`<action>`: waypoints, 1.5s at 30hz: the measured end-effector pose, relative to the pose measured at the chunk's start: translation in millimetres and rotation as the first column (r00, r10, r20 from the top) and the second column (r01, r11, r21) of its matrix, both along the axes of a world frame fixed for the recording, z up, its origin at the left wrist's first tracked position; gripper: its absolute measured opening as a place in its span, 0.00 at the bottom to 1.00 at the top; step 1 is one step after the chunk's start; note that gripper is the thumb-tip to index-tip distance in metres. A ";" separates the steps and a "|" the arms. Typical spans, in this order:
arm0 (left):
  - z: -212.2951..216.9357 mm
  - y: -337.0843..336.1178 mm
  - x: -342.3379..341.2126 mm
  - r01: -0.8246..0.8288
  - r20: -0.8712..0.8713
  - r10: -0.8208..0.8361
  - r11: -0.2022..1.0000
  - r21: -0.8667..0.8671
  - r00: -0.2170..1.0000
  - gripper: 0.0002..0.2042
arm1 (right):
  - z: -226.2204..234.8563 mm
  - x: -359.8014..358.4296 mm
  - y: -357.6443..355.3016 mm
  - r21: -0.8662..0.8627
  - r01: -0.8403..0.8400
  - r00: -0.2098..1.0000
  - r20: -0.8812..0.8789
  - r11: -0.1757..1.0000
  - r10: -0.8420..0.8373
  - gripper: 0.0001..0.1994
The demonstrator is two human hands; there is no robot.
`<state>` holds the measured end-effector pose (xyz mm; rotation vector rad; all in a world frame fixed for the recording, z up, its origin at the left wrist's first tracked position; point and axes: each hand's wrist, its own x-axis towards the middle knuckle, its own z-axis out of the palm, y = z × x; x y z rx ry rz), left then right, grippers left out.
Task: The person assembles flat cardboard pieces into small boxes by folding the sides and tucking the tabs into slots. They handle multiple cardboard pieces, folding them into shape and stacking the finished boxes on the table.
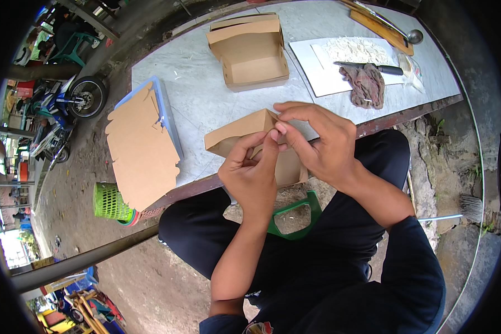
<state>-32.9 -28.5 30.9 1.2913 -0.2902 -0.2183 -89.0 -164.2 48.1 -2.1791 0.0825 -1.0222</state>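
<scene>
A brown cardboard box [234, 129], partly folded, is held over the table's near edge. My left hand [251, 172] pinches a side of it with thumb and forefinger. At its upper right corner, my right hand [323, 139] grips the cardboard, the two thumbs close together. My fingers hide much of that corner. Farther back stands a folded open box [256, 64], which looks like it is stacked with another. To the left, flat brown cardboard blanks [142, 147] lie on a blue tray [170, 125] and overhang the table edge.
On the right of the marble-topped table [195, 72], a white board [317, 72] carries shredded white stuff [356, 50], a knife [389, 69] and a crumpled cloth [366, 86]. A ladle [414, 37] lies behind. Below are a green stool [298, 234] and a green basket [110, 201].
</scene>
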 end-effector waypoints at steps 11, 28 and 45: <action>-2.3 -5.0 -4.5 0.051 -0.025 -0.056 0.986 -0.159 0.998 0.09 | 8.6 -10.7 -17.9 0.331 -0.192 0.973 -0.057 0.924 0.223 0.07; -9.4 -7.3 -13.5 0.003 -0.034 -0.008 0.991 -0.131 0.999 0.10 | -0.7 -8.8 -5.3 0.256 -0.075 0.996 -0.033 0.964 0.086 0.06; -7.7 -3.7 -11.0 0.086 -0.146 -0.130 0.957 -0.277 0.981 0.06 | 3.5 -5.2 -7.9 0.298 -0.111 0.991 -0.032 0.948 0.126 0.07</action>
